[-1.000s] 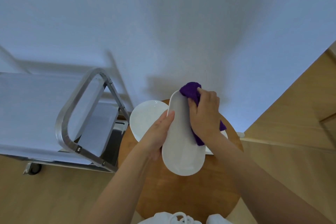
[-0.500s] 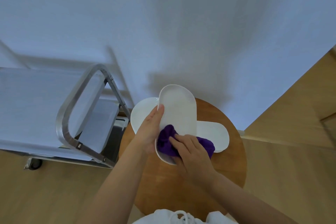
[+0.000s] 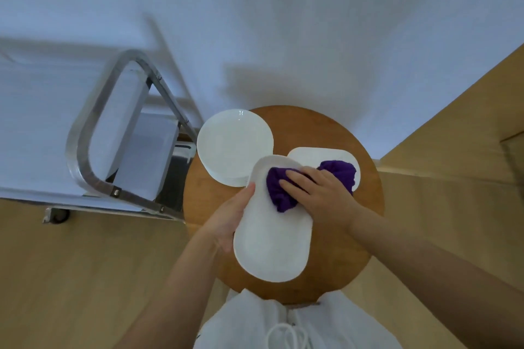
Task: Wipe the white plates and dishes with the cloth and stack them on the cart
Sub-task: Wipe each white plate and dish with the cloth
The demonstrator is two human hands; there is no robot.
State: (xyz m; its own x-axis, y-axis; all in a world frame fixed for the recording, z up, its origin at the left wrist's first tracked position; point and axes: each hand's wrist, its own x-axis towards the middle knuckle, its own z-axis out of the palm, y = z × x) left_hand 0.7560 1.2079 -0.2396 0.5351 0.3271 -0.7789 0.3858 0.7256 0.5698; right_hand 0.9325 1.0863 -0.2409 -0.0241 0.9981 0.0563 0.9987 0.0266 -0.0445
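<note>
Three dishes sit unstacked beside the cart (image 3: pixel 93 178): our left hand (image 3: pixel 226 221) grips the oval dish (image 3: pixel 272 246) while our right hand (image 3: pixel 320 195) presses the purple cloth (image 3: pixel 279 193) on it.

left hand (image 3: pixel 229 221) grips an oval dish (image 3: pixel 272 246) while right hand (image 3: pixel 320 195) presses purple cloth (image 3: pixel 279 193) on it.
</note>
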